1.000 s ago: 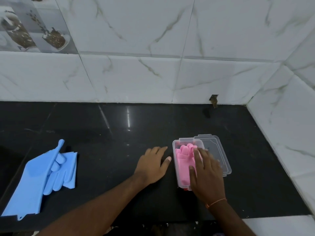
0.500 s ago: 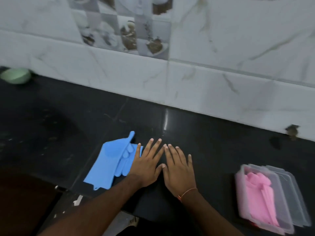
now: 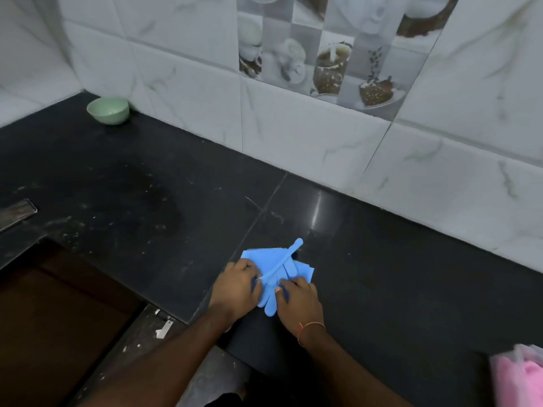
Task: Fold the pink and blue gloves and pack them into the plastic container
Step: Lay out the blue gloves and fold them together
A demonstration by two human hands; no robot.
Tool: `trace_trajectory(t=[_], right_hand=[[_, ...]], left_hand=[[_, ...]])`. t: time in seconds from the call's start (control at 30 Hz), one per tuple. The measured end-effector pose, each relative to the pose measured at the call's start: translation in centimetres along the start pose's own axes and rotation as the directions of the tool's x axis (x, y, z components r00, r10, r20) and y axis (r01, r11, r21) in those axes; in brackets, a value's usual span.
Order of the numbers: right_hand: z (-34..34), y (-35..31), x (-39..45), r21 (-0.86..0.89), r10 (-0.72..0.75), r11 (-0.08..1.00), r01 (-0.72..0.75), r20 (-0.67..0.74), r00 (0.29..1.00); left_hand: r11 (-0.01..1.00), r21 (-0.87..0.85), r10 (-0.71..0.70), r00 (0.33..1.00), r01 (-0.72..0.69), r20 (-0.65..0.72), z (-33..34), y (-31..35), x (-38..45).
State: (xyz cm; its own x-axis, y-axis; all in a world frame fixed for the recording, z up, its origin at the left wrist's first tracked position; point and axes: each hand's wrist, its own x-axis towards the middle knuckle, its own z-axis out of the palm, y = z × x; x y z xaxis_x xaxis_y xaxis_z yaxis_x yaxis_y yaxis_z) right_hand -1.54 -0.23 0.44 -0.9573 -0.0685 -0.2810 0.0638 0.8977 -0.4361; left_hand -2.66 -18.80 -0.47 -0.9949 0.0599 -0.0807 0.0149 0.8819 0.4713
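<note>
The blue gloves (image 3: 277, 267) lie bunched on the black counter near its front edge, one finger sticking up toward the wall. My left hand (image 3: 238, 287) grips their left side and my right hand (image 3: 299, 296) grips their right side, so the lower part of the gloves is hidden under both hands. The plastic container (image 3: 517, 352) shows only at the bottom right corner, with the pink gloves (image 3: 520, 377) inside it, well to the right of my hands.
A green bowl (image 3: 108, 110) stands at the back left by the tiled wall. A sunken dark recess (image 3: 58, 318) opens at the front left beyond the counter (image 3: 411, 274) edge. A metal strip (image 3: 16, 212) lies at the far left.
My view has swung left, so the container slid to the right edge. Both hands moved from flat on the counter onto the blue gloves and took hold of them, bunching them up.
</note>
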Motion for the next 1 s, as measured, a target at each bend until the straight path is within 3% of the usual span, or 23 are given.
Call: trace_trajectory(t=[0.1, 0.17, 0.2, 0.27, 0.33, 0.4, 0.47, 0.53, 0.6, 0.63, 0.67, 0.73, 0.8, 0.87, 1.0], right_hand=[[-0.1, -0.2, 0.8, 0.086, 0.015, 0.996, -0.008, -0.072, 0.997], [-0.6, -0.8, 1.1, 0.303, 0.084, 0.952, -0.055, -0.084, 0.993], [-1.2, -1.4, 1.1, 0.487, 0.147, 0.866, -0.117, -0.023, 0.989], [-2.3, -2.6, 1.3, 0.789, 0.196, 0.552, -0.271, 0.193, 0.961], [-3.5, -3.2, 1.4, 0.897, 0.124, 0.254, -0.361, 0.339, 0.932], [-4.2, -3.1, 1.5, 0.912, 0.142, 0.106, -0.396, 0.380, 0.914], [-5.2, -2.9, 1.4, 0.916, 0.214, 0.142, -0.374, 0.341, 0.915], [-6.3, -2.6, 1.3, 0.927, 0.234, 0.238, -0.290, 0.235, 0.943], [-7.2, -1.7, 1.2, 0.961, 0.179, 0.182, -0.210, 0.177, 0.968], [-7.8, -1.2, 1.0, 0.981, 0.107, 0.108, -0.160, 0.148, 0.983], [-8.4, -0.6, 0.4, 0.993, 0.013, 0.033, -0.110, 0.110, 0.994], [-9.4, 0.4, -0.7, 0.997, -0.110, -0.048, -0.068, 0.063, 0.992], [-10.4, 1.5, -1.9, 0.999, -0.103, 0.004, -0.047, 0.047, 0.994], [-11.1, 2.8, -3.0, 0.999, -0.059, 0.045, -0.026, 0.029, 0.998], [-11.6, 6.9, -5.2, 0.993, 0.051, 0.108, -0.052, 0.047, 0.998]], left_hand=[[0.983, -0.181, 0.010, 0.998, -0.023, -0.070, -0.6, 0.0, 1.2], [0.926, -0.370, 0.041, 0.995, -0.073, -0.096, -1.2, 0.5, 1.7], [0.896, -0.431, 0.067, 0.993, -0.105, -0.101, -1.5, 1.0, 1.8], [0.839, -0.505, 0.174, 0.979, -0.205, -0.108, -2.4, 2.4, 1.9], [0.737, -0.568, 0.343, 0.927, -0.367, -0.154, -2.9, 3.6, 1.5], [0.637, -0.621, 0.400, 0.884, -0.457, -0.240, -3.0, 4.1, 0.9], [0.635, -0.665, 0.213, 0.917, -0.392, -0.338, -2.7, 4.4, 0.7], [0.633, -0.757, -0.134, 0.941, -0.160, -0.310, -2.3, 4.7, 0.9], [0.541, -0.835, -0.382, 0.915, 0.106, -0.132, -2.4, 5.6, 1.7], [0.442, -0.867, -0.412, 0.911, 0.231, 0.033, -2.5, 6.3, 2.3], [0.324, -0.875, -0.363, 0.902, 0.360, 0.236, -2.7, 6.9, 2.9], [0.069, -0.814, -0.071, 0.817, 0.576, 0.572, -2.8, 8.0, 4.1], [-0.061, -0.758, 0.226, 0.749, 0.649, 0.623, -2.6, 9.5, 4.8], [-0.053, -0.791, 0.308, 0.764, 0.609, 0.568, -1.9, 11.3, 5.3], [0.155, -0.869, 0.221, 0.841, 0.469, 0.494, 1.1, 15.8, 5.5]])
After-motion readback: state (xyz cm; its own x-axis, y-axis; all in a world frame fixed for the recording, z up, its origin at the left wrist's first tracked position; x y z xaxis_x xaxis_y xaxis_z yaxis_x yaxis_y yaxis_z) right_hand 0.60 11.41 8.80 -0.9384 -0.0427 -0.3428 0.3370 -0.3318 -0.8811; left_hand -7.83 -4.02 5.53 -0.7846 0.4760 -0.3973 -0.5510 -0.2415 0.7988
